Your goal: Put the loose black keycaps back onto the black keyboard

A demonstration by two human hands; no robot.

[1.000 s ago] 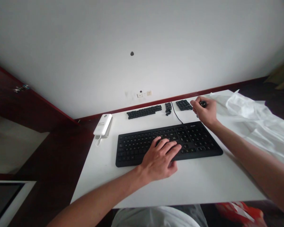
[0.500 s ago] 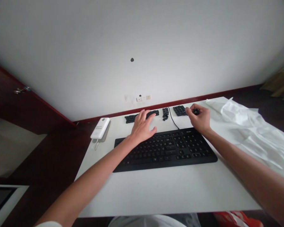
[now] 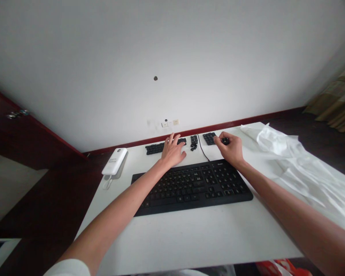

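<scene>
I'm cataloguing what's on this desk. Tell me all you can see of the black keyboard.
The black full-size keyboard looks like matte plastic, with pale legends too small to read and a number pad at its right end. It lies flat on the white table, turned slightly askew. A thin black cable runs from its far edge. The left forearm passes above its left half; the right wrist hangs over its far right corner. Contact can't be told.

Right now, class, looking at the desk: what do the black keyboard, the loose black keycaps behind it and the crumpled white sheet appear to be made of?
Black keyboard: probably matte moulded plastic; dull, even surface with faint printed legends.
Loose black keycaps under the left hand: likely the same matte plastic; small hard blocks in rows.
Crumpled white sheet: thin plastic film or light fabric; soft folds and slight translucency, hard to tell which.
</scene>
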